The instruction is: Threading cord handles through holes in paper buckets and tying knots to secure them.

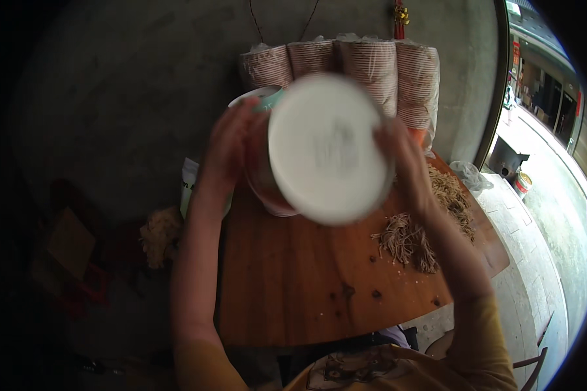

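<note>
A round white disc [329, 150], blurred by motion and faintly printed in the middle, is held up in front of me above the table. It looks like the base or lid of a tub. My right hand [404, 156] grips its right edge. My left hand [231, 140] is closed against a reddish, curved container wall [258, 163] just left of the disc; its fingertips are smeared. Whether this wall belongs to the disc, I cannot tell. A pale rim with a teal patch [270, 98] shows above, and the disc hides much of what is behind.
Several tall stacks of bowls [370, 72] in clear plastic stand behind the wooden table [293, 280]. Brown stringy bundles [407, 244] lie at its right side. A white-and-green packet [189, 179] is on the left, and a crumpled plastic bag [469, 176] at the right edge.
</note>
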The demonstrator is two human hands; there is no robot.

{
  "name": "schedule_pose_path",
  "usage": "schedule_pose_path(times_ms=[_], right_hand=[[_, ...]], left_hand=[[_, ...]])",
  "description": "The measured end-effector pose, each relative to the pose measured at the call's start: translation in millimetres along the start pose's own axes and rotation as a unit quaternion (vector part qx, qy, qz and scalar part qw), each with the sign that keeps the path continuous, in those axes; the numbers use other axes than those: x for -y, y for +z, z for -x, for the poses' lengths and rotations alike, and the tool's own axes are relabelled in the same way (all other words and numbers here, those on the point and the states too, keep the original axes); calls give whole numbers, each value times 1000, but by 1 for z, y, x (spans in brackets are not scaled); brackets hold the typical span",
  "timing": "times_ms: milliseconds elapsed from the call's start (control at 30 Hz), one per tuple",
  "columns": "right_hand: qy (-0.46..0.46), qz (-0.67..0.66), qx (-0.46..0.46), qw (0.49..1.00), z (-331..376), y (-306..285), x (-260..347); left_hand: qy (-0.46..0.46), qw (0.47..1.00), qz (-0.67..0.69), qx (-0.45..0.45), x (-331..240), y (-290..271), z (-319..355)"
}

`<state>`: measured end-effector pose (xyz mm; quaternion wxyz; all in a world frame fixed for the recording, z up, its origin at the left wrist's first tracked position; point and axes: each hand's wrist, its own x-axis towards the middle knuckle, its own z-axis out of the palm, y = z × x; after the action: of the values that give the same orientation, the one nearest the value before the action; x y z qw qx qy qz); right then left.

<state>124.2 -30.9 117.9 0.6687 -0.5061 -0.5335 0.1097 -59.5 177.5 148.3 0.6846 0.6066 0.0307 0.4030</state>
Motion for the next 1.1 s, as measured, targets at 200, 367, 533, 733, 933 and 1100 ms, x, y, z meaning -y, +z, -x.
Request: schedule_pose_path(times_ms=[200, 367, 533, 733, 933, 1100], right_hand=[[-41, -17, 48, 998, -183, 1, 4], [-56, 50, 116, 990, -241, 47, -21], [108, 175, 158, 966, -237, 87, -37], [153, 25, 125, 980, -217, 95, -55], [223, 40, 75, 971, -232, 90, -69], [182, -75, 95, 976, -230, 106, -73]], left_hand=[[68, 951, -251, -166, 32, -83, -37], [28, 957, -226, -181, 81, -90, -36], [44, 965, -219, -141, 101, -99, -43], [-10, 968, -191, -162, 102, -115, -59], [5, 967, -236, -99, 125, -123, -71], [62, 953, -286, -77, 135, -135, -67]])
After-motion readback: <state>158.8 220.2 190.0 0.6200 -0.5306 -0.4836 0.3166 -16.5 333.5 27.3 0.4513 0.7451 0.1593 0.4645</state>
